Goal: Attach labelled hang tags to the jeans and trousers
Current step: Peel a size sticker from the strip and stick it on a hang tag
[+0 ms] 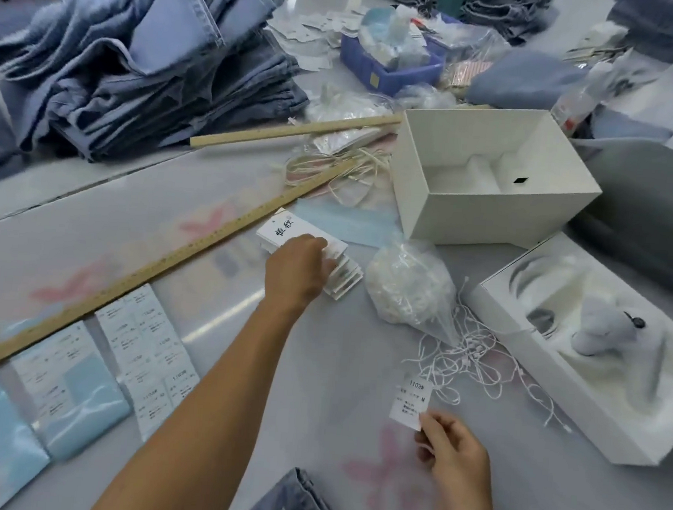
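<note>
Jeans pile [141,62] upper left, untagged. Tag-prep step: left hand [300,270] at frame centre, fingers curled on hang tag stack [308,233]; right hand [452,458] lower right pinches printed label [411,401]. Next: likely stick label onto a tag.

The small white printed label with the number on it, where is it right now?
The small white printed label is low and right of centre, pinched by the right hand, beside the loose white strings.

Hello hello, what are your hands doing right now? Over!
Left hand on the tag stack, gripping. Right hand pinching one printed label. Jeans waiting at table edge. Loose strings nearby, nothing blocking.
</note>
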### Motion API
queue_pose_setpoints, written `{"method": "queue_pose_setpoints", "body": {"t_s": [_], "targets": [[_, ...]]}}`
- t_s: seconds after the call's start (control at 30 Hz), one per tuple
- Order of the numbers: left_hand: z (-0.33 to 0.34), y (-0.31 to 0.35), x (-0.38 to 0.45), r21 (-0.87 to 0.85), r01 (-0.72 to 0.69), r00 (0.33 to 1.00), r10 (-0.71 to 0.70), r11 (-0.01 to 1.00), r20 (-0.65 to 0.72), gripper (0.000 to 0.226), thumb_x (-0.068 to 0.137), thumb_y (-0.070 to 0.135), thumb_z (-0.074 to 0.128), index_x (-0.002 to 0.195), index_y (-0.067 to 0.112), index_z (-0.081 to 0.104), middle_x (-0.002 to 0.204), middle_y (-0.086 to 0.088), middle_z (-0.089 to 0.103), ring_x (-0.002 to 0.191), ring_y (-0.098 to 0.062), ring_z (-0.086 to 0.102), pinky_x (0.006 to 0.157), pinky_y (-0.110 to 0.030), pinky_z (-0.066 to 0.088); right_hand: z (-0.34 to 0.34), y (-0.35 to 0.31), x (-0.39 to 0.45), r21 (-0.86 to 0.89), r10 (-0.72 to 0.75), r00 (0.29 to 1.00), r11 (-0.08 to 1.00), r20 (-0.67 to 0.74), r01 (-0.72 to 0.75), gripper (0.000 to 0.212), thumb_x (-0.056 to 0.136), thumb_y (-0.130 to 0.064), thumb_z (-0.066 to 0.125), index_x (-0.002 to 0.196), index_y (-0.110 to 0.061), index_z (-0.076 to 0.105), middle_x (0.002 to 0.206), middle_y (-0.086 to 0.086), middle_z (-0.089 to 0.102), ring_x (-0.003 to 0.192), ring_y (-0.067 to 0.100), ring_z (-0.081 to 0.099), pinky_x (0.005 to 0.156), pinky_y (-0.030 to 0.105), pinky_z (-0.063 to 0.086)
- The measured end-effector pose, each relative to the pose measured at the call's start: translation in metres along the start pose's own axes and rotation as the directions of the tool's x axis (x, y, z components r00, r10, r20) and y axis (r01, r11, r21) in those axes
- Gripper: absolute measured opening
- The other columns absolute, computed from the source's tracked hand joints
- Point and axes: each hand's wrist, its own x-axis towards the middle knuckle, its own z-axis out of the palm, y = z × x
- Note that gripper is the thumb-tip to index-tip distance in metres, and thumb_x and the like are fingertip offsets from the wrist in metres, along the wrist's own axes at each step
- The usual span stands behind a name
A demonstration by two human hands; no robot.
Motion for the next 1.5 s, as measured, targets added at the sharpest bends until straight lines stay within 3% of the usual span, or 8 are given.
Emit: {"method": "queue_pose_setpoints", "body": {"t_s": [0.17,0.37,0.53,0.8,0.93,1.23,1.33,1.5], "targets": [[-0.015,0.001,0.006,0.252,-0.106,0.994,0.108,0.962,0.005,0.013,0.089,0.001,0.052,0.091,0.007,0.064,0.093,-0.016,0.069,0.084,-0.039,0.064,0.061,-0.036,0.040,-0.018,0.004,0.002,0.009,0.036,0.999,0.999,-0.017,-0.036,0.016,0.089,0.006,0.068,0.079,-0.006,0.069,0.056,0.000,0.066,0.054,0.008,0.058,0.051,0.016,0.050],[-0.051,0.002,0.004,0.287,-0.148,0.988,0.151,0.947,0.011,0.015,0.097,0.008,0.052,0.088,0.002,0.063,0.091,-0.019,0.066,0.079,-0.040,0.063,0.062,-0.040,0.048,-0.027,0.005,-0.001,0.023,0.069,0.998,0.997,0.003,-0.069,0.015,0.090,0.004,0.067,0.079,-0.006,0.069,0.058,0.001,0.066,0.059,0.015,0.057,0.052,0.017,0.051],[-0.124,0.004,-0.068,0.320,-0.121,0.899,0.240,0.940,-0.367,0.005,0.095,0.004,0.060,0.090,0.003,0.060,0.078,-0.012,0.058,0.066,-0.024,0.044,0.049,-0.031,0.029,-0.036,-0.015,-0.017,0.165,0.080,0.996,0.983,0.039,-0.085,0.013,0.092,0.003,0.064,0.081,-0.004,0.067,0.060,0.001,0.068,0.061,0.017,0.056,0.051,0.015,0.054],[-0.055,0.024,-0.357,0.134,-0.362,0.881,0.291,0.923,0.372,0.020,0.068,0.006,0.061,0.053,0.019,0.060,0.065,-0.001,0.063,0.056,-0.021,0.065,0.039,-0.027,0.044,-0.057,-0.040,-0.087,0.149,0.079,0.954,0.981,0.290,-0.127,0.023,0.092,-0.006,0.063,0.075,-0.017,0.074,0.074,0.005,0.068,0.063,0.009,0.060,0.060,0.022,0.056],[-0.039,0.032,-0.407,0.055,-0.290,0.910,0.257,0.955,0.326,0.002,0.066,0.022,0.073,0.067,0.021,0.075,0.098,-0.003,0.079,0.088,-0.019,0.077,0.057,-0.027,0.061,-0.051,-0.009,-0.124,-0.055,0.193,0.918,0.981,0.346,-0.185,0.014,0.090,-0.002,0.066,0.078,-0.009,0.069,0.069,0.010,0.060,0.058,0.013,0.054,0.059,0.028,0.051],[-0.018,0.042,-0.441,-0.007,-0.124,0.986,0.124,0.992,0.108,0.063,0.109,0.016,0.018,0.105,0.005,0.080,0.122,-0.010,0.072,0.114,-0.028,0.069,0.098,-0.040,0.052,-0.036,0.056,-0.130,-0.481,0.196,0.916,0.877,0.351,-0.003,0.012,0.089,-0.011,0.072,0.078,-0.015,0.072,0.075,0.000,0.075,0.068,0.014,0.070,0.055,0.026,0.054],[-0.017,0.040,-0.443,-0.017,-0.104,0.988,0.105,0.994,0.116,0.061,0.108,0.016,0.018,0.108,0.005,0.078,0.126,-0.010,0.070,0.117,-0.029,0.067,0.108,-0.037,0.034,-0.035,0.064,-0.125,-0.617,0.106,0.929,0.773,0.354,0.146,0.014,0.084,-0.015,0.075,0.073,-0.020,0.068,0.074,-0.006,0.073,0.069,0.010,0.070,0.067,0.036,0.060],[-0.011,0.037,-0.450,-0.006,-0.133,0.986,0.133,0.991,0.101,0.040,0.094,0.016,0.043,0.112,0.005,0.077,0.131,-0.009,0.068,0.121,-0.027,0.064,0.107,-0.039,0.036,-0.035,0.071,-0.131,-0.704,-0.082,0.905,0.601,0.418,0.380,0.025,0.083,-0.028,0.077,0.076,-0.028,0.054,0.072,-0.010,0.064,0.070,0.002,0.062,0.058,0.016,0.047]]}}
